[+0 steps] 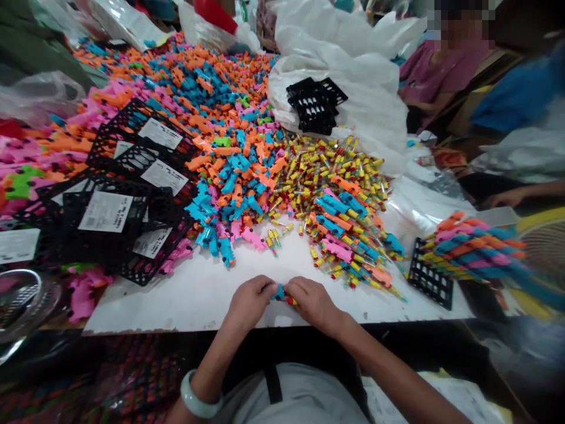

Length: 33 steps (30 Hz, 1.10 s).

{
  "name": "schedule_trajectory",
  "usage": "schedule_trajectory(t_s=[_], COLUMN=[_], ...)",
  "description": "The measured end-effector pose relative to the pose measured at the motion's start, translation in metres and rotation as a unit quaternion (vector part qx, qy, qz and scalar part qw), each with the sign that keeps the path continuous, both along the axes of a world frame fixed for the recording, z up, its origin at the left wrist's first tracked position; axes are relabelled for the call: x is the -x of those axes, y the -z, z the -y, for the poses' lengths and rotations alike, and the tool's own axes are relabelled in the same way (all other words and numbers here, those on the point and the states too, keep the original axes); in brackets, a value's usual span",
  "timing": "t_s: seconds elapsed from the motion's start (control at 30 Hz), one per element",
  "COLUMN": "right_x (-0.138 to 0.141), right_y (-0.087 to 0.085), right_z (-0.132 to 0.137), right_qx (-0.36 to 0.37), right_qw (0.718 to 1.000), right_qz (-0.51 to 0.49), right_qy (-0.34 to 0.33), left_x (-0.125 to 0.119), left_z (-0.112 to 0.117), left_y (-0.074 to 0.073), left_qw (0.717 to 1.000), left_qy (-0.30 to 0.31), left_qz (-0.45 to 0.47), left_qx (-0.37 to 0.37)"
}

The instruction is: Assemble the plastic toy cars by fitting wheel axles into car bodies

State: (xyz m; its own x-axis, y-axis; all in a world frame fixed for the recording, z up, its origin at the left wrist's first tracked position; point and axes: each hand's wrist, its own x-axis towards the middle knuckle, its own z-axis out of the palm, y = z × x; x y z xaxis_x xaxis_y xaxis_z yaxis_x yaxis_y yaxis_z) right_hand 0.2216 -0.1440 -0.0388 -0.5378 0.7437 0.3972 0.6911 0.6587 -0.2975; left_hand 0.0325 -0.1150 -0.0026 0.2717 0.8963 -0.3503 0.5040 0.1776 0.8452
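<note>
Close to the table's front edge, my left hand [252, 299] is closed, its thumb and fingers pinching a small blue plastic toy [279, 291]. My right hand [316, 301] meets it from the other side, closed on a small yellow-and-red tube [291, 300] that is mostly covered by the fingers. The two pieces touch or nearly touch between my fingertips; whether they are joined I cannot tell. Just beyond my hands lie a few loose yellow tubes [273, 238]. Right of them is a pile of coloured toys with tubes attached [339, 224].
A large heap of orange, blue and pink toys [216, 88] covers the back. Black racks with labels [106, 212] lie at left; more black racks [313, 106] sit behind a heap of yellow tubes [326, 165]. A filled rack [430, 277] and yellow fan [545, 247] are at right, near other people.
</note>
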Motion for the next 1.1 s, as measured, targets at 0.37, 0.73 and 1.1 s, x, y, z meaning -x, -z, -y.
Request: schedule_trajectory(t_s=[0.37, 0.73, 1.1], right_x=[-0.063, 0.064, 0.061], right_y=[-0.052, -0.003, -0.012], right_z=[-0.053, -0.098, -0.102], right_qx=[-0.143, 0.133, 0.164], right_qw=[0.935, 0.955, 0.965], right_qz=[-0.08, -0.002, -0.03], right_qy=[0.314, 0.264, 0.201], left_x=[-0.014, -0.012, 0.034], left_z=[-0.075, -0.075, -0.036], left_y=[-0.013, -0.011, 0.011], left_qw=[0.909, 0.907, 0.933], left_qy=[-0.209, -0.17, -0.098], left_qz=[-0.348, -0.361, -0.201], left_qx=[-0.099, -0.138, -0.283])
